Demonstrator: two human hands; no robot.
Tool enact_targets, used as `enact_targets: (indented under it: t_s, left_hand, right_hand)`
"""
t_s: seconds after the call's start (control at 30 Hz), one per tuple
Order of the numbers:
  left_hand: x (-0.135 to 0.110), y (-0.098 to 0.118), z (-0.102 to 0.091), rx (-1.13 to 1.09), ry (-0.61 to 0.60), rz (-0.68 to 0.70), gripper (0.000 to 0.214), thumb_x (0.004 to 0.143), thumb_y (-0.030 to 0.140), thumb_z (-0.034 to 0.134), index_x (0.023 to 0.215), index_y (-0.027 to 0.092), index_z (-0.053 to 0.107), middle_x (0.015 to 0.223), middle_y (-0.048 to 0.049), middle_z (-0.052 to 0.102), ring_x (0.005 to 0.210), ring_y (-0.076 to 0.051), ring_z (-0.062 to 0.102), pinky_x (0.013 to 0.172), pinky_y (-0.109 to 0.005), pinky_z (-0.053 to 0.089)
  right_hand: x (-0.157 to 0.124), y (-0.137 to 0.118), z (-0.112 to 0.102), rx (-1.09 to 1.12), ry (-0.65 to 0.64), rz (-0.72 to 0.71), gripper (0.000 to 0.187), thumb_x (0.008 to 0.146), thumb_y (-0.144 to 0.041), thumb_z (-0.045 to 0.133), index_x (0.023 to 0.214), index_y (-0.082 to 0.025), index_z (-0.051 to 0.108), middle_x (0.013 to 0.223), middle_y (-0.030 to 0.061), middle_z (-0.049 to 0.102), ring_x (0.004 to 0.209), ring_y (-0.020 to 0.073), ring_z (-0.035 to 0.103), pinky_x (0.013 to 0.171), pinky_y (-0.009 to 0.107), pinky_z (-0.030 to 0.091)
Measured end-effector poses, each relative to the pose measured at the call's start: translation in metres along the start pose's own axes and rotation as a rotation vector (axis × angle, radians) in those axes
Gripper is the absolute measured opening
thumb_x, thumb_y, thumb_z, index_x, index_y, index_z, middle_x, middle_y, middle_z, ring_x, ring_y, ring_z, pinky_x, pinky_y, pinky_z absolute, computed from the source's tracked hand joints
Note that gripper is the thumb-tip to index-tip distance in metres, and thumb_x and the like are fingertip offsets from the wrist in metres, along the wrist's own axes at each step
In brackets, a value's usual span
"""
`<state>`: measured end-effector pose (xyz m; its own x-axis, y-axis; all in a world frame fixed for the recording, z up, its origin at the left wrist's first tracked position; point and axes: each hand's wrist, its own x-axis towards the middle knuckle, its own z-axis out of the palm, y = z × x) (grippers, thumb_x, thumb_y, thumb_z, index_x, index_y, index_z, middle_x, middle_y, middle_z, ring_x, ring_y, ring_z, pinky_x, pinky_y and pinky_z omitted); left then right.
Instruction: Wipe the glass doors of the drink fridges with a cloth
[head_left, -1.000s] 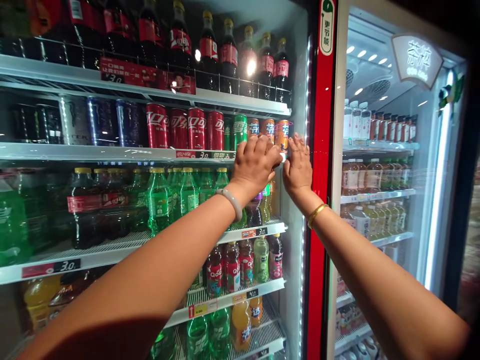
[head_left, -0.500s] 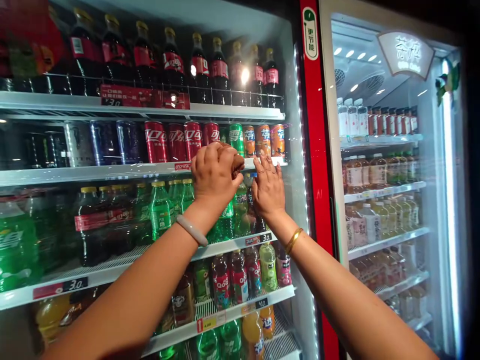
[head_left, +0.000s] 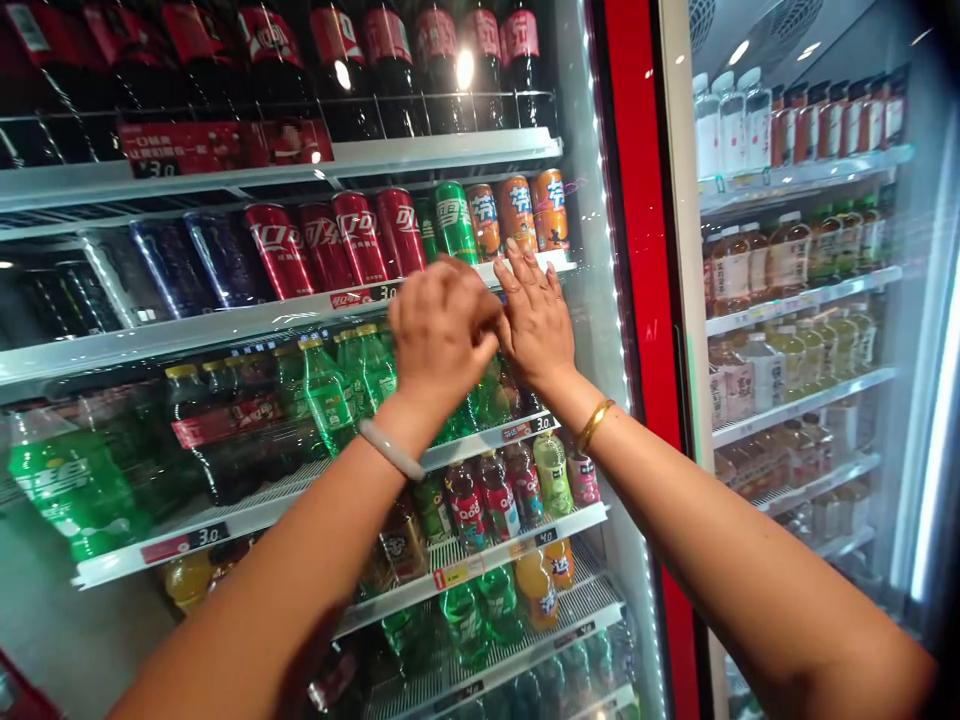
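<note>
My left hand (head_left: 439,325), with a grey bangle at its wrist, is raised in front of the fridge's glass door (head_left: 465,68). Its fingers are curled round a brown cloth (head_left: 459,268), mostly hidden in the grip and smeared by motion. Close beside it, my right hand (head_left: 534,320) lies flat against the glass with its fingers stretched up, a gold bangle on the wrist. Behind the glass, orange cans (head_left: 516,212) and a green can (head_left: 454,222) stand on a shelf just above my hands.
Shelves of cola bottles (head_left: 394,60), red cans (head_left: 281,250), green bottles (head_left: 326,390) and juice bottles (head_left: 551,470) fill the fridge. A red frame post (head_left: 637,200) runs down its right side. Further right stands a second lit drinks fridge (head_left: 806,325).
The view has tipped downward, so the shelves sit higher and lower ones show. My left hand, with the brown cloth, has come closer to my right hand, which stays flat.
</note>
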<state>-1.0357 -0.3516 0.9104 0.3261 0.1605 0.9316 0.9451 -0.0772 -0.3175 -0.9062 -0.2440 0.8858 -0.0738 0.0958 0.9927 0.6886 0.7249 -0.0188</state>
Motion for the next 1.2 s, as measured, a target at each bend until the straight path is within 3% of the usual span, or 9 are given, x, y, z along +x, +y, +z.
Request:
enact_targets:
  t_s: [0.1, 0.2, 0.4, 0.57, 0.67, 0.83, 0.9, 1.0, 1.2]
  left_hand:
    - [-0.038, 0.005, 0.003, -0.002, -0.119, 0.16, 0.046, 0.083, 0.032, 0.078, 0.126, 0.025, 0.065, 0.14, -0.0155, 0.059, 0.132, -0.038, 0.051, 0.109, -0.056, 0.043]
    - [-0.049, -0.002, -0.002, 0.04, -0.172, 0.258, 0.05, 0.082, 0.031, 0.08, 0.129, 0.027, 0.063, 0.143, -0.0142, 0.059, 0.132, -0.037, 0.053, 0.111, -0.054, 0.043]
    - [-0.006, -0.004, -0.013, 0.042, -0.047, -0.041, 0.048, 0.087, 0.029, 0.074, 0.133, 0.024, 0.062, 0.146, -0.0142, 0.057, 0.136, -0.036, 0.049, 0.116, -0.054, 0.038]
    - [-0.015, -0.002, -0.002, -0.124, 0.012, -0.108, 0.043, 0.099, 0.037, 0.06, 0.14, 0.026, 0.059, 0.153, -0.0126, 0.054, 0.144, -0.032, 0.043, 0.123, -0.056, 0.032]
    - [-0.023, -0.012, 0.004, -0.306, 0.05, -0.104, 0.042, 0.107, 0.04, 0.039, 0.143, 0.03, 0.057, 0.152, -0.0086, 0.057, 0.143, -0.027, 0.048, 0.124, -0.056, 0.034]
    - [-0.036, -0.033, -0.013, -0.556, 0.093, -0.123, 0.058, 0.109, 0.026, 0.009, 0.166, 0.028, 0.019, 0.163, -0.0113, 0.048, 0.15, -0.016, 0.046, 0.122, -0.045, 0.043]
    - [-0.041, -0.044, -0.03, -0.508, 0.101, -0.129, 0.059, 0.11, 0.025, 0.014, 0.168, 0.03, 0.01, 0.167, -0.0099, 0.04, 0.155, -0.017, 0.039, 0.128, -0.048, 0.035]
    - [-0.041, -0.063, -0.049, -0.212, 0.128, -0.103, 0.059, 0.109, 0.027, 0.032, 0.166, 0.03, 0.022, 0.17, -0.0093, 0.036, 0.161, -0.024, 0.025, 0.133, -0.06, 0.014]
    - [-0.041, -0.086, -0.037, 0.012, 0.104, -0.157, 0.067, 0.1, 0.022, 0.051, 0.164, 0.027, 0.032, 0.172, -0.012, 0.026, 0.162, -0.034, 0.02, 0.13, -0.072, 0.011]
  right_hand:
    - [0.0, 0.001, 0.0, -0.006, 0.002, -0.002, 0.056, 0.103, -0.023, 0.032, 0.158, -0.026, 0.037, 0.17, 0.0022, 0.035, 0.162, 0.0185, 0.023, 0.136, 0.049, 0.018]
    - [0.0, 0.001, 0.001, 0.009, 0.021, -0.017, 0.058, 0.1, -0.02, 0.036, 0.158, -0.026, 0.038, 0.169, 0.0027, 0.037, 0.162, 0.019, 0.024, 0.136, 0.05, 0.019]
    - [-0.007, 0.004, -0.002, 0.118, 0.077, -0.058, 0.054, 0.102, -0.028, 0.032, 0.156, -0.026, 0.039, 0.169, 0.005, 0.037, 0.162, 0.019, 0.024, 0.135, 0.051, 0.021]
    - [-0.022, -0.015, -0.014, 0.24, 0.084, -0.331, 0.067, 0.101, -0.055, 0.037, 0.162, -0.03, 0.027, 0.175, 0.0053, 0.022, 0.163, 0.0234, 0.02, 0.131, 0.054, 0.03]
    - [-0.024, -0.04, -0.016, 0.219, 0.044, -0.457, 0.075, 0.097, -0.065, 0.041, 0.163, -0.032, 0.024, 0.173, 0.0055, 0.028, 0.163, 0.0258, 0.021, 0.132, 0.056, 0.028]
    - [-0.022, -0.065, -0.005, 0.216, 0.147, -0.436, 0.081, 0.098, -0.062, 0.047, 0.164, -0.027, 0.018, 0.166, 0.0118, 0.039, 0.16, 0.0278, 0.028, 0.128, 0.056, 0.035]
    - [-0.018, -0.067, -0.002, 0.156, 0.182, -0.377, 0.07, 0.096, -0.053, 0.059, 0.158, -0.03, 0.036, 0.158, 0.011, 0.05, 0.154, 0.0304, 0.037, 0.122, 0.056, 0.042]
    - [0.006, -0.075, -0.003, 0.062, 0.201, -0.343, 0.039, 0.093, -0.045, 0.067, 0.131, -0.032, 0.065, 0.137, 0.0081, 0.065, 0.136, 0.0312, 0.053, 0.111, 0.054, 0.049]
    - [0.042, -0.114, -0.003, 0.01, 0.25, -0.221, 0.022, 0.097, -0.037, 0.061, 0.114, -0.03, 0.074, 0.125, 0.0064, 0.07, 0.123, 0.0279, 0.058, 0.102, 0.048, 0.052]
